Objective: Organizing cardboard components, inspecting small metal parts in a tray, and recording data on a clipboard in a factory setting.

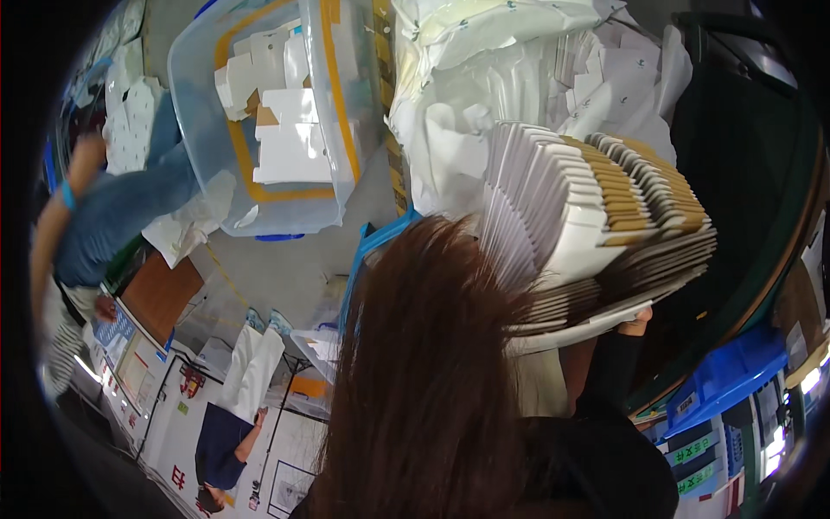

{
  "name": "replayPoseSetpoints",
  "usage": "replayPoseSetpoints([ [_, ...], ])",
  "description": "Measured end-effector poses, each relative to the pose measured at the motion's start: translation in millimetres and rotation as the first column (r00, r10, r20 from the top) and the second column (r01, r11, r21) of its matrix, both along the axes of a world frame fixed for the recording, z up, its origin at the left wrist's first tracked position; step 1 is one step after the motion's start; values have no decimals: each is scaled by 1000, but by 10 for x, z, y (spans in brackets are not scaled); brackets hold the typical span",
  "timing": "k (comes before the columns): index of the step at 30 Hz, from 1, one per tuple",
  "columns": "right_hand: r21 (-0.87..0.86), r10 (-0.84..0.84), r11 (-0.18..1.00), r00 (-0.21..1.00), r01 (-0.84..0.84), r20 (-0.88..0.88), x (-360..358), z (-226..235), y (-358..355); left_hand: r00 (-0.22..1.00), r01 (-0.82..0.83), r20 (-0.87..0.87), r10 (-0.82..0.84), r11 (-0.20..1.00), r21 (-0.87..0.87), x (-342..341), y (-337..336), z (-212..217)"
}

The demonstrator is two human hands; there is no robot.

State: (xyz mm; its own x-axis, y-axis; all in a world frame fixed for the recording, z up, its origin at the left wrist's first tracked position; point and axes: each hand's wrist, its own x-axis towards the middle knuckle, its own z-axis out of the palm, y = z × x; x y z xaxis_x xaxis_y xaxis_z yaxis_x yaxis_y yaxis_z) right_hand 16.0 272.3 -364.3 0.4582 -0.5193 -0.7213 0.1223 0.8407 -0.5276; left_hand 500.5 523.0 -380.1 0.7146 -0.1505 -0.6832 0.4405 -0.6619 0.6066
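A thick stack of flat white cardboard boxes (562, 199), with rows of brown edges showing, stands fanned and tilted at the right of the middle. My right hand (638, 322) grips the stack's lower edge, its fingertips curled round the white outermost board. The black sleeve (612, 372) of that arm rises from below. Long brown hair (424, 372) hangs across the middle and covers part of the stack's near side. My left hand does not show. Behind the stack lie crumpled white plastic bags (450, 130) with more white boards among them.
A clear plastic bin (194, 112) with white box pieces stands at upper left. Beside it is another person's arm with a blue wristband (67, 195). A person in white trousers (251, 368) stands farther off. A blue tray (726, 381) and a dark green surface (735, 225) are at right.
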Motion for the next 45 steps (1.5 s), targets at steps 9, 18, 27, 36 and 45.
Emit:
replayPoseSetpoints([
  [9,23,2,1000,999,-1,-54,440,376,-148,968,-45,245,-47,932,359,-311,2490,726],
  [18,28,48,999,995,-46,-88,1283,2108,90,520,390,714,-470,874,291,-163,4890,2267],
  [27,-278,113,953,993,-117,-32,1391,3824,375,795,-393,-567,-216,529,-752,-905,313,3470],
  [36,-390,-252,887,967,245,34,284,4244,803,747,-56,-529,-402,755,-653,-1563,-857,4133],
  [45,-250,-634,762,766,597,-104,-1058,3868,834,472,273,-552,-687,710,-649,-2888,-2358,4002],
])
